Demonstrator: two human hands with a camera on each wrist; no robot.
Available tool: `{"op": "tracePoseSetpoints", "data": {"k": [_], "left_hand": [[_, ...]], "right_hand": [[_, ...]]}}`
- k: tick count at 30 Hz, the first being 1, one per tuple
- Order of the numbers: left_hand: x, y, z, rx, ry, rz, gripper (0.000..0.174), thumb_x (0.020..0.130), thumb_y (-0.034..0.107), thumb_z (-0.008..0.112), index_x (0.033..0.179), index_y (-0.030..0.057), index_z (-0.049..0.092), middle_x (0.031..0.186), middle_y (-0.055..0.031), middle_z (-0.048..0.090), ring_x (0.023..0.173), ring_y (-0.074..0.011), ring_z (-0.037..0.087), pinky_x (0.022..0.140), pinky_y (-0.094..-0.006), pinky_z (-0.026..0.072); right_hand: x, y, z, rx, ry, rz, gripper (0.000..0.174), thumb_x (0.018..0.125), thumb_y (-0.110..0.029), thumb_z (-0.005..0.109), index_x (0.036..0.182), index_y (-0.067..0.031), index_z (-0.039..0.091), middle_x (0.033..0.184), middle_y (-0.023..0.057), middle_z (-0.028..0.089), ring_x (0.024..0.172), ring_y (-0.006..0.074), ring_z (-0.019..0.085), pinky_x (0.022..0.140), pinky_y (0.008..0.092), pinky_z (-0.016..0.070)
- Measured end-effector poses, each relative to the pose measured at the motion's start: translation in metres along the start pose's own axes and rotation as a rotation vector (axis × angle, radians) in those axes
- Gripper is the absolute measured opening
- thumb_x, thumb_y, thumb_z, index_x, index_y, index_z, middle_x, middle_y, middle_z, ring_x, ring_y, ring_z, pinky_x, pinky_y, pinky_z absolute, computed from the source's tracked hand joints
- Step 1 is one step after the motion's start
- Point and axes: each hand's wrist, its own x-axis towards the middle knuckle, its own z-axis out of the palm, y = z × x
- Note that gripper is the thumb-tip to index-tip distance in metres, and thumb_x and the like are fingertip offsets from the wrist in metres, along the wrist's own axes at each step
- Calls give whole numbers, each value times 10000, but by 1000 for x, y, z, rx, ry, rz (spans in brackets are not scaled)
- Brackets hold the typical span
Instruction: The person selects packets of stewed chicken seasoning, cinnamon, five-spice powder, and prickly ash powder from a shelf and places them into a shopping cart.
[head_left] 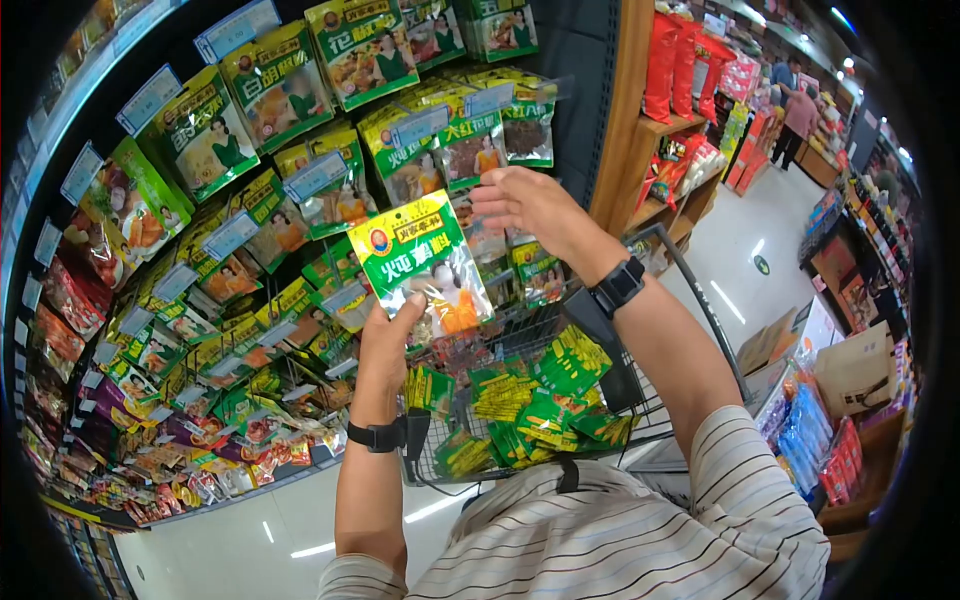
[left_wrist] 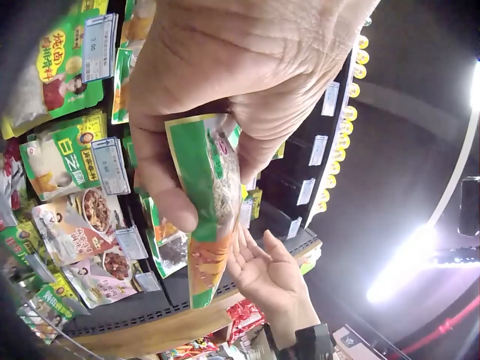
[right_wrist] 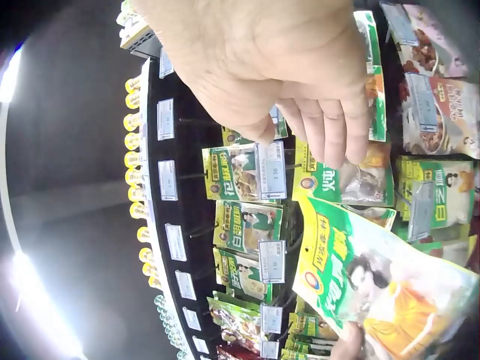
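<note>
My left hand point(head_left: 385, 345) pinches a yellow, green and white spice packet point(head_left: 425, 265), thumb across its front low on the left side. The packet stands up in front of the rack, its printed face toward the head camera. In the left wrist view the same packet point(left_wrist: 206, 202) shows edge-on between thumb and fingers. Just right of the packet's upper edge is my right hand point(head_left: 535, 210), its fingers extended and nothing in them. Close behind that hand hang similar spice packets point(head_left: 470, 150). In the right wrist view the right hand point(right_wrist: 277, 82) is above the held packet point(right_wrist: 382, 285).
A wire shopping cart point(head_left: 690, 270) stands before the person, with many green and yellow packets point(head_left: 540, 395) inside. Rows of hanging bags with price tags point(head_left: 320, 175) fill the rack. Wooden shelves point(head_left: 650, 130) adjoin it on the right, beside an aisle point(head_left: 745, 265) with people point(head_left: 798, 120) farther off.
</note>
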Motion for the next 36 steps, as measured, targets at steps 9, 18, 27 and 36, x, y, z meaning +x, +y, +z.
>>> {"op": "tracePoseSetpoints", "data": {"k": [9, 18, 27, 36], "left_hand": [[8, -10, -18, 97, -32, 16, 318, 926, 199, 663, 1201, 45, 622, 1109, -29, 672, 973, -131, 619, 867, -315, 479], [5, -14, -23, 59, -27, 7, 358, 916, 234, 682, 1197, 27, 603, 1128, -20, 646, 995, -116, 589, 887, -294, 451], [8, -9, -14, 124, 15, 36, 368, 921, 274, 672, 1198, 39, 613, 1100, -18, 656, 997, -126, 600, 898, -304, 454], [40, 9, 3, 140, -26, 115, 404, 921, 308, 670, 1214, 40, 600, 1121, -37, 647, 989, -151, 609, 827, -331, 493]], "right_hand": [[76, -8, 3, 131, -57, -47, 567, 972, -271, 585, 1359, 77, 360, 1380, 257, 435, 1234, 339, 522, 987, 443, 510], [103, -8, 13, 364, -87, -73, 562, 968, -238, 579, 1355, 89, 336, 1386, 287, 405, 1242, 374, 511, 1003, 467, 506], [88, -24, 14, 226, -98, -136, 370, 951, -194, 589, 1207, 29, 444, 1123, 229, 588, 1018, 326, 640, 853, 442, 576], [70, -64, 35, -269, -94, -250, 440, 1004, -238, 491, 1367, 9, 461, 1173, 188, 615, 990, 249, 661, 804, 360, 576]]}}
